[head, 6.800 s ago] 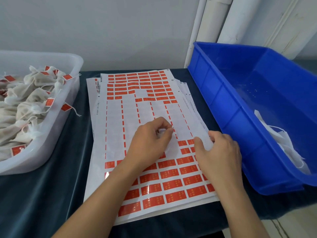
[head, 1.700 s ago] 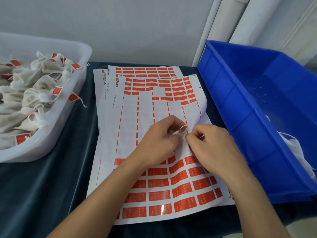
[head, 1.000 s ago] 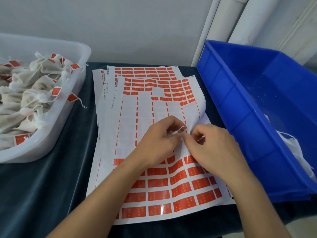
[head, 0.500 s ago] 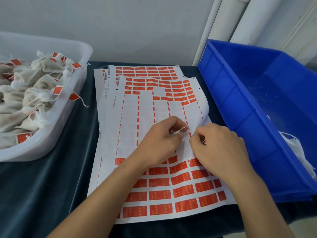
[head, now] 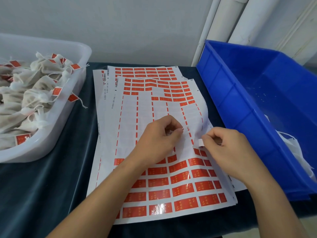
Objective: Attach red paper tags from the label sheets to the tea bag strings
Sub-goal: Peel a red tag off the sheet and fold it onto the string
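Observation:
A stack of label sheets (head: 145, 109) with rows of red tags lies on the dark cloth in front of me. My left hand (head: 159, 140) rests on the top sheet, its fingers curled round a white tea bag and pinching the white string (head: 180, 129). My right hand (head: 228, 150) is beside it to the right and pinches a peeled tag (head: 200, 142), whose white back faces me. The sheet's right edge curls upward by that hand.
A white tub (head: 56, 127) at the left holds several tagged tea bags (head: 39, 93). A blue bin (head: 240, 107) at the right holds white bags (head: 298, 152) in its near corner. White pipes (head: 240, 19) stand against the wall behind.
My right hand has pulled away to the right from my left hand, lifting a tag off the sheet. My left hand has stayed in place with the string.

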Tool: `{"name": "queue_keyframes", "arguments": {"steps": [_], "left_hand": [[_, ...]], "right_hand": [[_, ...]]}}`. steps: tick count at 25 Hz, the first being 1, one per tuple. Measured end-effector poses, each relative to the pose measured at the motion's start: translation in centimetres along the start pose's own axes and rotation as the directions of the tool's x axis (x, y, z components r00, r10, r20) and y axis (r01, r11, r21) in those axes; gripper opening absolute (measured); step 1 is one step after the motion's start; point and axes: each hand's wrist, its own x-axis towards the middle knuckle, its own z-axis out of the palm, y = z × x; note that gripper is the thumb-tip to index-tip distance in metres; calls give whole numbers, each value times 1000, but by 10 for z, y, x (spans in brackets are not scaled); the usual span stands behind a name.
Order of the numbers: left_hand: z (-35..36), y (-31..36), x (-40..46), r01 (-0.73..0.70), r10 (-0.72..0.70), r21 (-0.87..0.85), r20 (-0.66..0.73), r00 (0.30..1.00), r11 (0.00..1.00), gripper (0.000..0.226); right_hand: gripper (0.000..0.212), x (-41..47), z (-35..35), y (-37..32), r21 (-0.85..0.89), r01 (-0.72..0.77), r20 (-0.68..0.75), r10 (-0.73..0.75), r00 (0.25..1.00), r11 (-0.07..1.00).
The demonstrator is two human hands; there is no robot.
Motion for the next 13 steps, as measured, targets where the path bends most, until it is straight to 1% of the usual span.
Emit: {"name": "queue_keyframes", "arguments": {"steps": [3,5,6,8,9,11,13], "left_hand": [[1,-3,2,2,-2,-3,-34,999,1000,8],[1,-3,3,6,-8,-24,-63,998,1000,10],[1,-3,4,8,-11,-38,-79,997,999,11],[0,-3,5,8,-17,-81,-106,994,997,11],[-1,-2,6,10,-22,-104,-113,993,995,11],[-3,-1,6,22,-40,-141,-124,991,990,11],[-5,1,5,19,-47,-195,-144,988,981,13]], "right_hand": [[21,-1,-6,7,110,-40,-2,40,999,993],[21,-2,-10,11,222,-83,-1,85,996,971],[20,-3,-11,12,308,-111,8,114,993,945],[18,-3,-13,13,485,-169,31,177,984,858],[18,-3,-14,13,543,-185,32,200,979,819],[19,-3,-13,12,586,-178,7,214,977,791],[17,-4,-10,8,588,-139,-21,187,982,797]]}}
